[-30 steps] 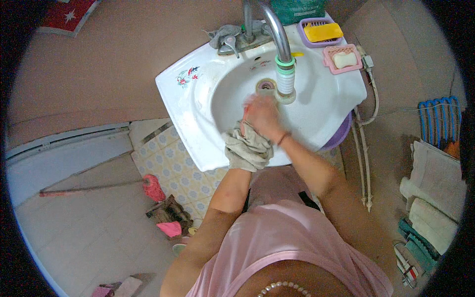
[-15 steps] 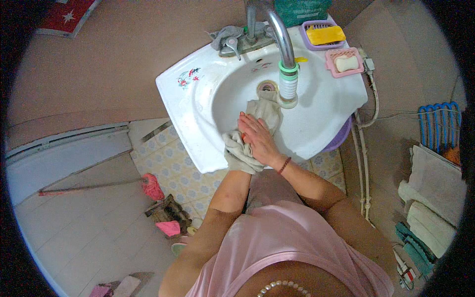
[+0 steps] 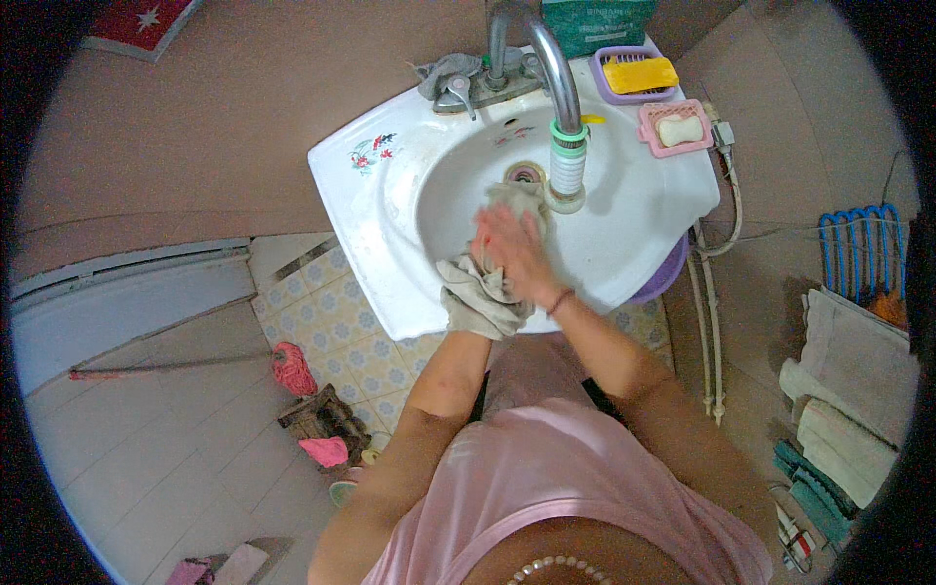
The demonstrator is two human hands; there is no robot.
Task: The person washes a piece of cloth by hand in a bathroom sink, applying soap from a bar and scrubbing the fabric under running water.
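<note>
Cloth [image 3: 485,309], greyish beige and crumpled, is bunched around the person's left hand at the near rim of the sink [image 3: 363,229]. The left forearm [image 3: 451,385] runs up into the bundle; the fabric hides that hand, so its grip cannot be told. Just past it, the right hand [image 3: 514,252], blurred, lies palm down over pale fabric, its fingers stretched out rather than curled, with a dark red band [image 3: 560,300] around its wrist. More of the fabric reaches from under these fingers toward the drain [image 3: 525,173]; whether it is all one piece cannot be made out.

Beside that far end hangs the green-and-white nozzle [image 3: 566,168] of the tap [image 3: 560,73]. On the right side of the sink sits a pink dish [image 3: 647,124] holding white soap [image 3: 680,130], then, farther back, a purple dish [image 3: 602,82] with a yellow bar [image 3: 640,74]. A grey rag [image 3: 448,72] is bunched by the tap's left handle, and a green bag [image 3: 595,21] stands behind the sink.
</note>
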